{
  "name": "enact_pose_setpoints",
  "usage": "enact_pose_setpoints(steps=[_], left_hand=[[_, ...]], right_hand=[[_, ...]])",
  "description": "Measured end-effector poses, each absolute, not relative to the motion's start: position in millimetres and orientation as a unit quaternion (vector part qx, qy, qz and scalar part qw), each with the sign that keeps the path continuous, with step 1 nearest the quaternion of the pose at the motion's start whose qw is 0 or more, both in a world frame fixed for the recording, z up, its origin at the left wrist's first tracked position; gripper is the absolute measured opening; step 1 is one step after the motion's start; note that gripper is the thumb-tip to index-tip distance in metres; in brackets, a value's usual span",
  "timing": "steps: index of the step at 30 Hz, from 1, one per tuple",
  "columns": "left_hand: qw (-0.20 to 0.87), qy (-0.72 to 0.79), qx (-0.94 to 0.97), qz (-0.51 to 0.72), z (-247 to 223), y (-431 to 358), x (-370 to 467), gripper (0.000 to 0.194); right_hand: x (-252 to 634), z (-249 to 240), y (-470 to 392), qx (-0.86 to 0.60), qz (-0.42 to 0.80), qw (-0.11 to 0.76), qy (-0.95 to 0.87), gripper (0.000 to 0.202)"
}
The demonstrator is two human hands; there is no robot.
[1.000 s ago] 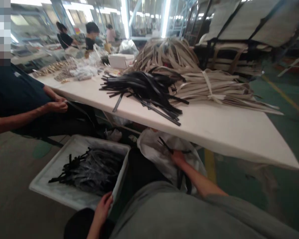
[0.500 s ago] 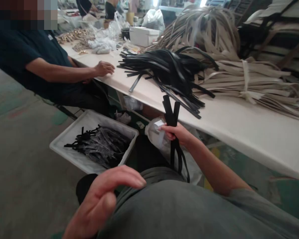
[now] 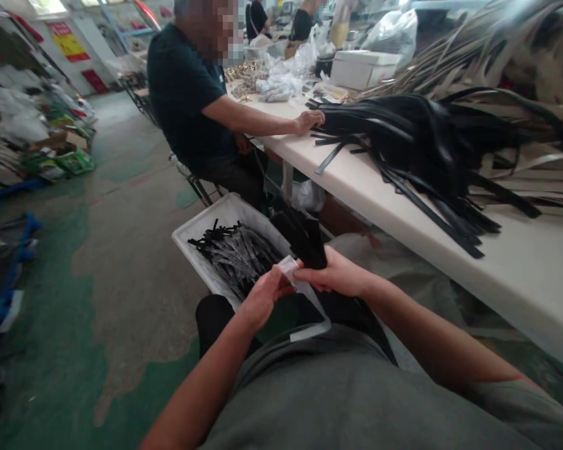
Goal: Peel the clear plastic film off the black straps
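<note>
My right hand (image 3: pixel 335 272) is closed round a bunch of black straps (image 3: pixel 304 237) above my lap. Between my two hands is a white strip (image 3: pixel 304 289); its loose end curls down over my shirt. My left hand (image 3: pixel 265 292) pinches this strip at its upper end, close to my right fingers. Just beyond my hands, a white bin (image 3: pixel 192 253) holds many black and grey straps (image 3: pixel 239 253). On the table lies a large heap of black straps (image 3: pixel 417 137).
A seated person's hand (image 3: pixel 309 122) touches the black heap on the white table (image 3: pixel 535 281). Beige straps (image 3: pixel 548 172) lie behind the heap. A white box (image 3: pixel 363 69) and plastic bags (image 3: pixel 394 34) stand further back. Crates and goods line the floor at left.
The view has turned left. My left hand has moved in beside my right hand and taken hold of the white strip. The other person's hand now touches the black heap.
</note>
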State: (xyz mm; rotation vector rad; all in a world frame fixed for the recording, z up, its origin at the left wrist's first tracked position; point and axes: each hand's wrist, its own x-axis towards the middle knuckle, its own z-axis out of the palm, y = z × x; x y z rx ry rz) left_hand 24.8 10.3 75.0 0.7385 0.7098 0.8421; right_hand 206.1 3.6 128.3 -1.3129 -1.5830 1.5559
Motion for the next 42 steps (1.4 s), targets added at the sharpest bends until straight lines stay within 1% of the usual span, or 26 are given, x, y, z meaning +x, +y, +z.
enact_pose_setpoints(steps=[2, 5, 10, 12, 14, 16, 18, 21, 22, 24, 27, 30, 32, 34, 35, 37, 38, 39, 40, 42], left_hand=[[0.797, 0.342, 0.245, 0.433, 59.0, 16.0, 20.3, 0.033], [0.763, 0.385, 0.175, 0.489, 57.3, 31.1, 0.8, 0.018], [0.691, 0.414, 0.202, 0.556, 70.2, 56.0, -26.3, 0.02], [0.623, 0.432, 0.276, 0.591, 68.8, 56.7, -30.5, 0.019], [0.508, 0.468, 0.404, 0.6, 63.6, 51.4, -33.5, 0.016], [0.375, 0.491, 0.54, 0.572, 56.2, 42.1, -36.3, 0.013], [0.279, 0.476, 0.642, 0.532, 47.8, 31.8, -38.5, 0.012], [0.203, 0.416, 0.747, 0.478, 35.0, 19.7, -39.3, 0.015], [0.176, 0.398, 0.776, 0.457, 31.1, 17.1, -39.2, 0.016], [0.117, 0.366, 0.822, 0.421, 24.2, 13.8, -39.2, 0.019], [0.065, 0.322, 0.853, 0.405, 16.9, 9.2, -40.9, 0.022], [0.079, 0.315, 0.853, 0.408, 12.8, -0.7, -42.8, 0.027], [0.129, 0.34, 0.826, 0.432, 11.4, -9.3, -41.8, 0.027], [0.225, 0.39, 0.749, 0.487, 10.6, -15.9, -37.5, 0.022], [0.294, 0.416, 0.69, 0.514, 10.3, -17.6, -34.2, 0.024], [0.439, 0.444, 0.568, 0.537, 9.3, -17.7, -26.3, 0.039], [0.497, 0.449, 0.526, 0.525, 8.8, -16.7, -22.5, 0.044], [0.534, 0.457, 0.503, 0.503, 8.1, -15.4, -19.2, 0.046], [0.55, 0.473, 0.497, 0.477, 7.5, -14.2, -16.7, 0.043], [0.534, 0.521, 0.505, 0.433, 6.8, -13.0, -15.0, 0.028]], right_hand=[[195.5, 116.3, 2.0, -0.489, 0.582, 0.238, -0.605, 0.025], [186.7, 95.1, 4.3, -0.495, 0.574, 0.214, -0.617, 0.023], [180.8, 54.6, 29.4, -0.52, 0.575, 0.208, -0.597, 0.023], [180.4, 41.4, 41.5, -0.559, 0.572, 0.238, -0.552, 0.026], [182.3, 33.4, 48.6, -0.575, 0.589, 0.29, -0.487, 0.031], [184.6, 31.3, 48.2, -0.529, 0.666, 0.315, -0.421, 0.037], [183.9, 33.3, 41.8, -0.442, 0.77, 0.281, -0.364, 0.042], [174.0, 37.1, 30.3, -0.345, 0.863, 0.199, -0.311, 0.046], [168.9, 37.3, 27.8, -0.332, 0.873, 0.184, -0.306, 0.049], [158.5, 35.8, 26.2, -0.34, 0.87, 0.181, -0.308, 0.051], [146.8, 33.3, 31.0, -0.399, 0.82, 0.216, -0.349, 0.045], [142.3, 37.2, 40.9, -0.444, 0.758, 0.269, -0.394, 0.036], [142.4, 43.0, 47.8, -0.445, 0.738, 0.305, -0.406, 0.031], [142.8, 48.9, 52.9, -0.429, 0.736, 0.321, -0.414, 0.029], [142.5, 51.2, 54.4, -0.423, 0.735, 0.322, -0.42, 0.029], [140.2, 54.0, 55.2, -0.429, 0.723, 0.317, -0.439, 0.03], [138.4, 54.6, 54.7, -0.439, 0.712, 0.313, -0.449, 0.03], [136.2, 54.7, 53.9, -0.45, 0.701, 0.311, -0.457, 0.03], [134.1, 54.4, 53.0, -0.461, 0.691, 0.312, -0.462, 0.03], [130.9, 52.6, 51.9, -0.478, 0.676, 0.32, -0.461, 0.027]])
